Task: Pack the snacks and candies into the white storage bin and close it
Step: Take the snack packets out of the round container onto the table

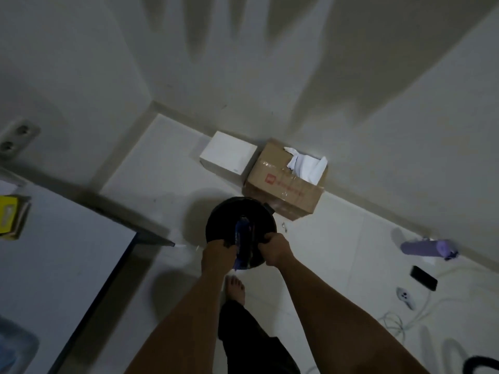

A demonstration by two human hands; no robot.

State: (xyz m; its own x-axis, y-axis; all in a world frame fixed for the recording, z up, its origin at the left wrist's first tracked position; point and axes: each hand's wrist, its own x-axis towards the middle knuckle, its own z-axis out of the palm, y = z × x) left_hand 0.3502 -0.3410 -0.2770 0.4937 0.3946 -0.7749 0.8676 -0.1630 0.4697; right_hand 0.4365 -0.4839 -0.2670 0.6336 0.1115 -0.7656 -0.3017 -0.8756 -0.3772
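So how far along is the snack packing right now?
Nothing looks packed yet: no white storage bin can be made out. In hand: the left hand and right hand both grip a blue wrapper over a black round bin on the floor. Packing and closing remain.

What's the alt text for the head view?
Seen from above, both hands, left hand and right hand, grip the near rim of a round black bin on the tiled floor, with a blue wrapper between them. A cardboard box and a white box sit behind by the wall.
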